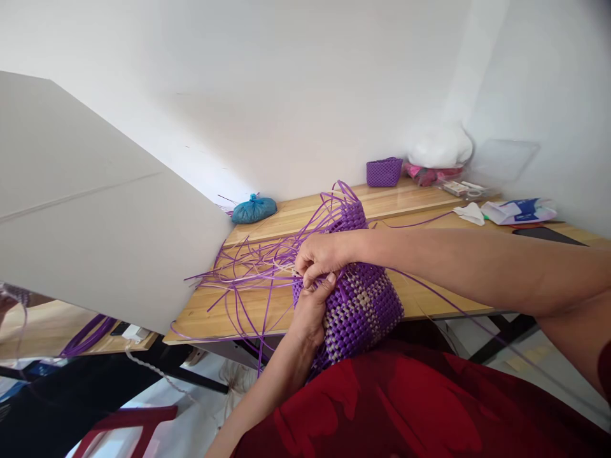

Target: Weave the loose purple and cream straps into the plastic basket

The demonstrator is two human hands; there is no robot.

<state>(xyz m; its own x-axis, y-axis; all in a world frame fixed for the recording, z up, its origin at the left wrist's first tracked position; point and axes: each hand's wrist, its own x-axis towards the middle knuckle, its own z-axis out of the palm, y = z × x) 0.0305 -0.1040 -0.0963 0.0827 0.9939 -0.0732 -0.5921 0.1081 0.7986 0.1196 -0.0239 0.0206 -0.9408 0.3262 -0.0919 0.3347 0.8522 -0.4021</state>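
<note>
A woven basket [367, 312] of purple and pale beige plastic strips leans, tilted, between my body and the table's front edge. My left hand [312, 312] grips its edge, with the thumb up near the weave. Just above the thumb, my right hand [324, 254] has its fingers pinched together at the rim on a strip, which is mostly hidden by the fingers. Many loose purple strips [248, 261] fan out from the basket to the left over the wooden table. One long strip [443, 299] runs off to the right beneath my right forearm.
A blue tied bag [254, 208] lies at the back left beside a grey partition [95, 191]. A small finished purple basket [384, 172] stands against the wall. Further right are a white bag [442, 147], a blue-and-white packet [520, 210] and a dark flat object [548, 236]. Another person's hand shows far left.
</note>
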